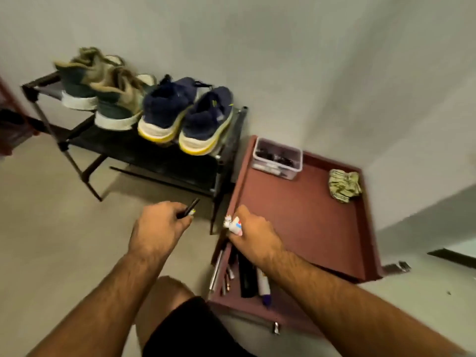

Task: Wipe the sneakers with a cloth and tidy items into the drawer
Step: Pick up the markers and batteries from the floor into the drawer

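We cannot read the contents of the clear plastic box (277, 158), a dark blur. Our right hand (253, 237) hides most of the crumpled white tube (234, 224), and our right forearm covers part of the open reddish-brown drawer (260, 309).

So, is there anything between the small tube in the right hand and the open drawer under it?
Nothing visible blocks it. The right hand holds the small white tube just above the open reddish-brown drawer, where pens and markers already lie under the wrist.
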